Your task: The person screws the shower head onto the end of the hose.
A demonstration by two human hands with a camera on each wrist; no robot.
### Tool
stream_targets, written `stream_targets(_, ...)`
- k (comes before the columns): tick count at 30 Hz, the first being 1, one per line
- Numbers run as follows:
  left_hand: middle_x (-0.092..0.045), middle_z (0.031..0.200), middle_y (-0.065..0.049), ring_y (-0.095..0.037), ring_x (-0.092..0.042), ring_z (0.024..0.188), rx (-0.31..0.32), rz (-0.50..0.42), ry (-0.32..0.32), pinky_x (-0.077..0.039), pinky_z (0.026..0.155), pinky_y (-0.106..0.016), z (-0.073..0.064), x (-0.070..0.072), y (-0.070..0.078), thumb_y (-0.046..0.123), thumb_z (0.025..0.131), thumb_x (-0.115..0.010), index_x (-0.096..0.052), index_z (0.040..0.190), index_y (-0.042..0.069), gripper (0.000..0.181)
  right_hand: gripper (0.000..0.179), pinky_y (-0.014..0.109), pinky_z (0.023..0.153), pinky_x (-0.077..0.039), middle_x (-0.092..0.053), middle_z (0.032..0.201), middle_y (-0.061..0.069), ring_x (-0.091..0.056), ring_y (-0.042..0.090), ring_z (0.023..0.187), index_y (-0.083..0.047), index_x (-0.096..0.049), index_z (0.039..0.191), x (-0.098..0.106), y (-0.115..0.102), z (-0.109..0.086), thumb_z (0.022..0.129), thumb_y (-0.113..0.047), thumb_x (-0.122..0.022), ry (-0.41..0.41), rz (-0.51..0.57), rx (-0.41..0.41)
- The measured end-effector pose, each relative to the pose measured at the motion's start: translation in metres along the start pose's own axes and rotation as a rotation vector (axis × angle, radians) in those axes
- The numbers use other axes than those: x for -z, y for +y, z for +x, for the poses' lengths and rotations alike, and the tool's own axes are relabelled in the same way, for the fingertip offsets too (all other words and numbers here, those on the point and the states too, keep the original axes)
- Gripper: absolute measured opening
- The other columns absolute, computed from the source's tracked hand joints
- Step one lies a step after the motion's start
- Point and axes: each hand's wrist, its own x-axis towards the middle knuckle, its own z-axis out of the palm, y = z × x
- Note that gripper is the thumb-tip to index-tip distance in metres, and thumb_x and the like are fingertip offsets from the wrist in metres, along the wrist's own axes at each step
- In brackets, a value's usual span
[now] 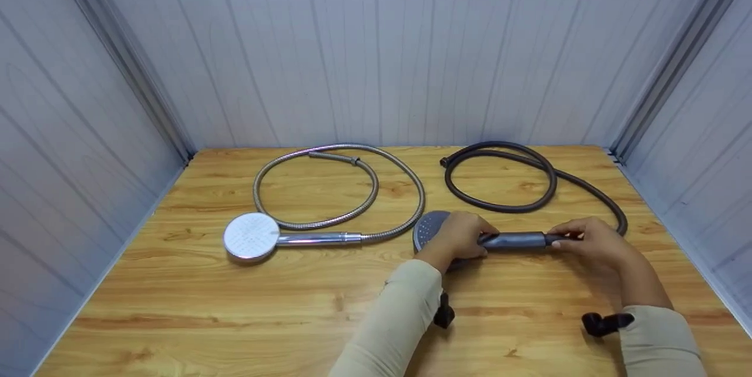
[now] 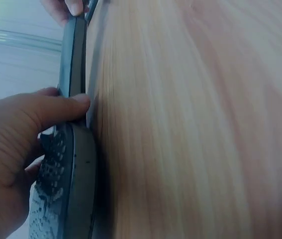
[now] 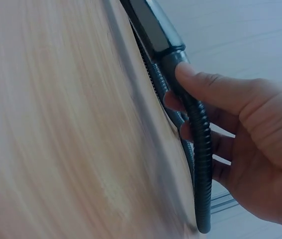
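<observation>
A dark grey shower head (image 1: 517, 241) lies across the right half of the table, its round spray face at the left end. My left hand (image 1: 462, 235) grips its handle close to that face; in the left wrist view the thumb (image 2: 73, 105) lies over the handle's neck. At the handle's other end my right hand (image 1: 593, 241) pinches the connector of the black hose (image 3: 200, 149) between thumb and fingers. The connector sits against the handle end in the right wrist view. From there the hose (image 1: 599, 195) runs back into a loop.
A chrome shower head (image 1: 251, 237) with a silver hose (image 1: 420, 189) coiled behind it lies on the left of the wooden table (image 1: 264, 318). Pale panel walls (image 1: 376, 48) enclose the back and both sides. The black hose's free end (image 1: 445, 162) points left.
</observation>
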Motion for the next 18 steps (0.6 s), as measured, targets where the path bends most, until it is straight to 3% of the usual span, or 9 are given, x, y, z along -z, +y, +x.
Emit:
stream_targets(7,-0.069,0.109,0.019,-0.004,-0.063,0.099,0.066,0.147,-0.009,-0.044,0.092,-0.024,0.001,-0.003,0.005,0.031,0.082,-0.078,-0.069,0.122,0.036,0.04,0.035,0.052,0.084,-0.049,-0.065,0.115,0.021,-0.06,0.038,0.104,0.0,-0.067,0.121,-0.007,-0.005,0.005,0.094,-0.023,-0.066,0.001,-0.02,-0.024)
stream_targets(11,-0.07,0.106,0.019,-0.005,-0.064,0.097,0.063,0.214,-0.009,-0.045,0.089,-0.027,0.002,-0.004,0.007,0.03,0.084,-0.075,-0.069,0.121,0.038,0.039,0.035,0.053,0.084,-0.049,-0.064,0.114,0.021,-0.059,0.04,0.104,0.001,-0.066,0.122,-0.008,-0.008,0.007,0.095,-0.021,-0.065,0.004,-0.04,-0.034)
stream_targets(18,-0.07,0.105,0.016,-0.005,-0.063,0.095,0.049,0.211,-0.007,-0.045,0.089,-0.027,0.002,-0.004,0.009,0.042,0.085,-0.074,-0.07,0.122,0.035,0.038,0.036,0.056,0.087,-0.047,-0.062,0.119,0.026,-0.056,0.045,0.109,0.003,-0.063,0.124,-0.01,-0.013,0.008,0.096,-0.018,-0.063,-0.002,-0.086,-0.033)
